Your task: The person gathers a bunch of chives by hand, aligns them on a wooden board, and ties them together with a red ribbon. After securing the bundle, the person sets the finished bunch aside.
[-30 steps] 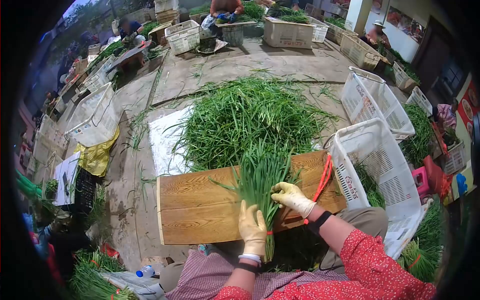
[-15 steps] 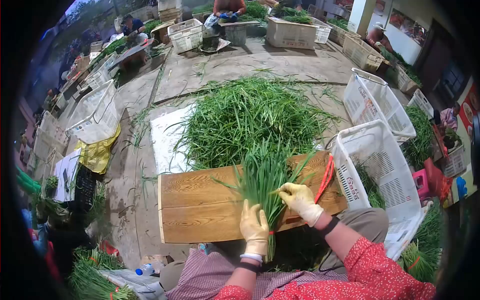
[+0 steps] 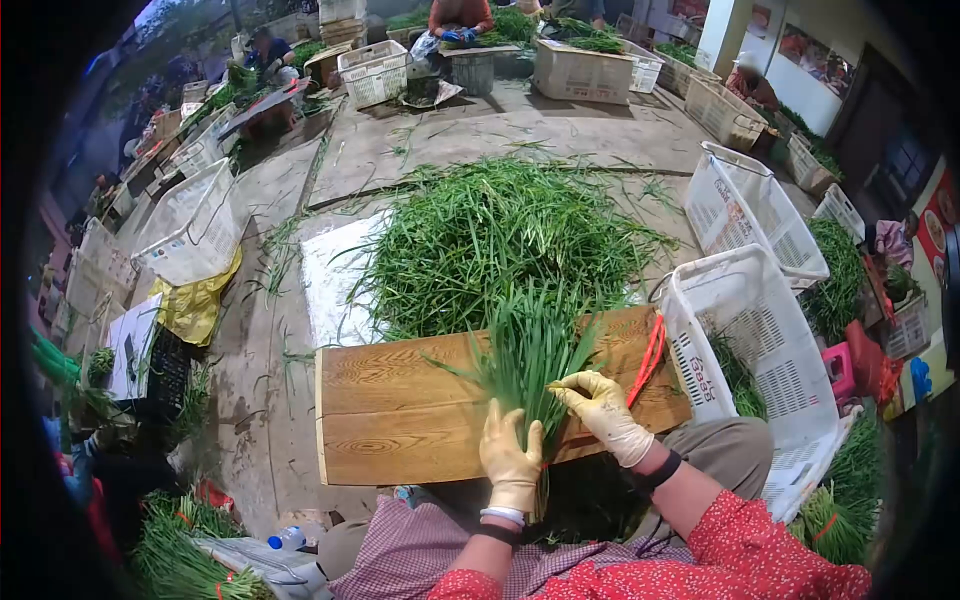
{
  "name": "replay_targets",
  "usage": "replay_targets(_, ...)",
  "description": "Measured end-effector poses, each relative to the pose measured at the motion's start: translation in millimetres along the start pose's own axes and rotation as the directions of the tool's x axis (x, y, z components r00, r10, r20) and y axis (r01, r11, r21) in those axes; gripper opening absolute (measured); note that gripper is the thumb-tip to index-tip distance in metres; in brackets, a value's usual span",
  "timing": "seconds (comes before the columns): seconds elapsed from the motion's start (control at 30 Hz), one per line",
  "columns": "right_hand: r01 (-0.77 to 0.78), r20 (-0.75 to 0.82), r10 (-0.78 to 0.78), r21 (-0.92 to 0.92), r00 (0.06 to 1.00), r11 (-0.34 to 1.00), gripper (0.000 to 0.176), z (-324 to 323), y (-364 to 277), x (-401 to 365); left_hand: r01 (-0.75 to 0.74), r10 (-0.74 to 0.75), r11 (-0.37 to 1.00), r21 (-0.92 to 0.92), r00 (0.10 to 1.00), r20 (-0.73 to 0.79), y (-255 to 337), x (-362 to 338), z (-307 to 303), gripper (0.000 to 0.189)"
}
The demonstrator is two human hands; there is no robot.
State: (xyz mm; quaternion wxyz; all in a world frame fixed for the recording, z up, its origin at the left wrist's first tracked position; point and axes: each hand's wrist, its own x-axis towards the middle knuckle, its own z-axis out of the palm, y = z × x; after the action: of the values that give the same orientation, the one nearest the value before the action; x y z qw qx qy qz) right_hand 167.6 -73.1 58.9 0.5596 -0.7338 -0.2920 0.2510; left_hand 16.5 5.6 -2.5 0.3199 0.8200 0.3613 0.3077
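A bunch of green garlic chives [image 3: 525, 350] lies across a wooden board [image 3: 400, 420], leaves pointing away from me and stems over the near edge. My left hand [image 3: 510, 460], in a cream glove, is closed round the stems, near a red band mostly hidden by the hand. My right hand [image 3: 603, 412], gloved too, is pinched at the bunch's right side, with a small yellowish leaf tip between thumb and forefinger. Red ties [image 3: 648, 358] rest on the board's right end. Beyond the board, a large heap of loose chives [image 3: 510, 235] covers the ground.
White plastic crates stand at my right [image 3: 765, 330] and left [image 3: 190, 225]. A white sheet [image 3: 345, 280] lies beside the heap. Tied bunches [image 3: 205, 560] are at lower left, near a bottle [image 3: 288, 539]. Other people, one in orange [image 3: 460, 20], sit among crates farther off.
My right hand has shifted slightly left and down along the bunch, still pinched. My left hand stays nearly in place on the stems.
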Motion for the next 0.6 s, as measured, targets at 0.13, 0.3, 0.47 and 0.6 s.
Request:
replay_targets(0.13,-0.282,0.171,0.242,0.274,0.955,0.919,0.016,4,-8,0,-0.019,0.019,1.000,0.005,1.000,0.010,1,-1,0,0.041)
replay_targets(0.3,-0.405,0.194,0.366,0.238,0.910,0.883,0.019,7,-3,4,-0.025,0.024,0.999,0.023,1.000,0.012,1,-1,1,0.041)
replay_targets(0.47,-0.568,0.260,0.513,0.218,0.818,0.794,0.021,7,-19,5,-0.037,0.035,0.998,0.060,0.999,0.036,-1,-2,3,0.044)
replay_targets(0.6,-0.700,0.431,0.553,0.391,0.713,0.598,0.025,7,26,4,-0.033,0.030,0.998,0.060,0.998,0.050,-7,-3,5,0.047)
